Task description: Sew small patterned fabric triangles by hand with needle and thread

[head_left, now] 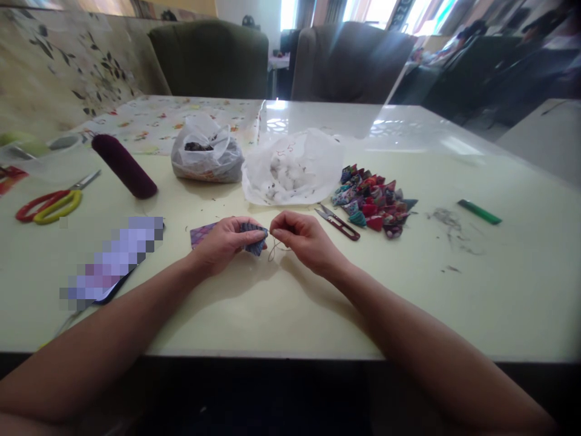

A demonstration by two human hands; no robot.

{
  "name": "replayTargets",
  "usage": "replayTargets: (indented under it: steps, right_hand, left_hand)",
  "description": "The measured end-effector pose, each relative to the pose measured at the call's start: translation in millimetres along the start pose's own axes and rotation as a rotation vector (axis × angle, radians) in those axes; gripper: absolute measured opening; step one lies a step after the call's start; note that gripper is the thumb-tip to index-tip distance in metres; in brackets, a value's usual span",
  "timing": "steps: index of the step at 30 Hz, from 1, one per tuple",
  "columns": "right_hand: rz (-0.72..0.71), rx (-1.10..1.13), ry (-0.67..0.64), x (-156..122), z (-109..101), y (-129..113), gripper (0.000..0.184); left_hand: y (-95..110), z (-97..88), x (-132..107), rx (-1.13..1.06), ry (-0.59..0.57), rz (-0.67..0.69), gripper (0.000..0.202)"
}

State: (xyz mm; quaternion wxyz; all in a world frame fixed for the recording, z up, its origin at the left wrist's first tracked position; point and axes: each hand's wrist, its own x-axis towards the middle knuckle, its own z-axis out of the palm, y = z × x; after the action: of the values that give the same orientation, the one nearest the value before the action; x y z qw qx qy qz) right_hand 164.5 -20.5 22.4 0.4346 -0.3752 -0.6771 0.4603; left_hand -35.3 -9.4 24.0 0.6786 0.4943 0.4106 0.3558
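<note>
My left hand [222,245] is closed, its thumb pressing a small piece of blue patterned fabric [254,238] against the fingers. Right beside the fabric's edge, my right hand [302,239] is closed in a pinch. A thin dark thread [272,249] loops down between the two hands from that pinch. Anything finer between the right fingertips is too small to make out. Partly covered by my left hand, a purple patterned fabric piece [201,235] lies on the table. Thread snips [339,223] with dark red handles lie just beyond my right hand.
Small stuffed fabric pieces [374,200] are heaped at right of a plastic bag of white stuffing [293,172]. Another plastic bag [206,154], a dark purple cylinder [124,166], scissors [57,203] and a blurred-out phone [118,260] are leftward. A green cutter [479,212] lies right.
</note>
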Motion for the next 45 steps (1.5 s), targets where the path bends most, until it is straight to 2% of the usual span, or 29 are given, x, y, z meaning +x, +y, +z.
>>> replayTargets:
  steps: [12, 25, 31, 36, 40, 45]
  right_hand:
    - [-0.047, -0.034, -0.003, -0.6, 2.3, -0.4, 0.012]
    - [0.034, -0.033, 0.028, 5.5, -10.0, 0.9, 0.013]
    - [-0.031, -0.09, 0.05, 4.2, -7.0, 2.7, 0.01]
    - [-0.079, -0.131, 0.066, -0.1, 2.0, 2.7, 0.01]
    - [-0.059, -0.134, 0.086, -0.3, 3.8, 2.9, 0.011]
    - [0.005, -0.105, 0.1, 1.1, -2.1, 1.0, 0.012]
  left_hand:
    - [-0.4, 1.7, -0.1, 0.055, -0.025, 0.006, 0.025]
    - [2.3, 2.1, -1.2, 0.044, 0.091, 0.091, 0.025]
    - [1.5, 4.4, -2.5, 0.086, 0.087, 0.12, 0.025]
    - [-2.8, 8.6, -3.6, 0.208, 0.064, 0.178, 0.022]
    - [-3.9, 10.6, -4.6, 0.261, 0.122, 0.23, 0.021]
    - [-1.2, 10.3, -6.8, 0.212, 0.18, 0.239, 0.021]
